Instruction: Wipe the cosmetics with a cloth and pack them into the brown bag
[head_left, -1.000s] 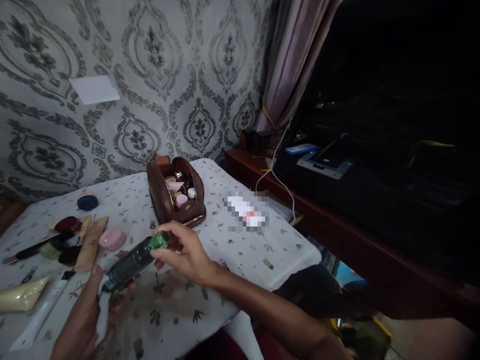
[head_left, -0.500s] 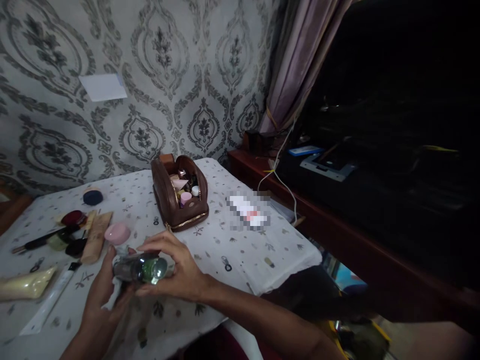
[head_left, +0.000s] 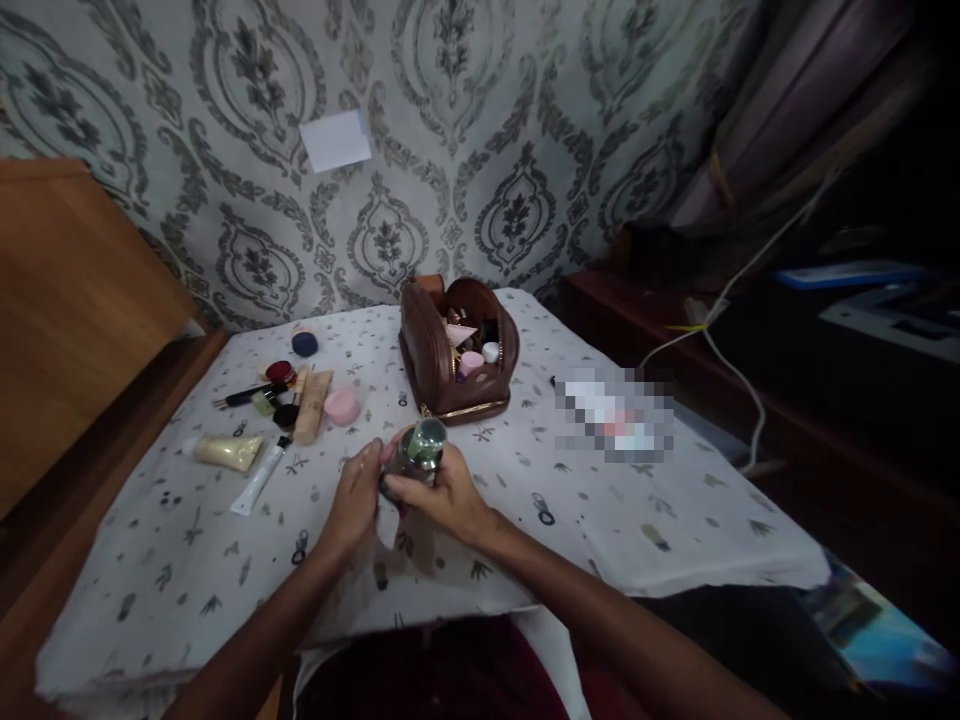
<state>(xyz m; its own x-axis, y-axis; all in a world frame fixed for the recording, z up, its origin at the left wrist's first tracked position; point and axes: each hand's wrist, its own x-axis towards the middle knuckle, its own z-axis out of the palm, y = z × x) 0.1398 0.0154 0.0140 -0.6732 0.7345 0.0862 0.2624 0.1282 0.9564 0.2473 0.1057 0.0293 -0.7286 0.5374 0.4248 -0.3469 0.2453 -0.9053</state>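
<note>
Over the front middle of the table, a small dark bottle (head_left: pixel 417 456) with a rounded shiny top and a greenish tint is held between my two hands. My right hand (head_left: pixel 454 500) is closed around its right side, the thumb across its front. Closed at its left side, my left hand (head_left: pixel 355 498) holds a white tissue or cloth (head_left: pixel 388 524) against it; part of this hangs below the fingers. Just beyond the bottle stands an open brown cosmetics bag (head_left: pixel 469 385) with small jars and other items inside. A pink round container (head_left: pixel 342 406) lies left of the bag.
Several cosmetics lie on the left: a beige tube (head_left: pixel 312 408), a cream tube (head_left: pixel 229 452), a slim white tube (head_left: pixel 259 480), a red-lidded jar (head_left: pixel 280 372) and a dark blue round container (head_left: pixel 304 343). A blurred-out item (head_left: pixel 615 415) lies right on the patterned white tablecloth (head_left: pixel 600 520).
My view has swung left, so the table sits further right and more of its left side shows. The bottle is more upright, its shiny top turned up; both hands stay on it.
</note>
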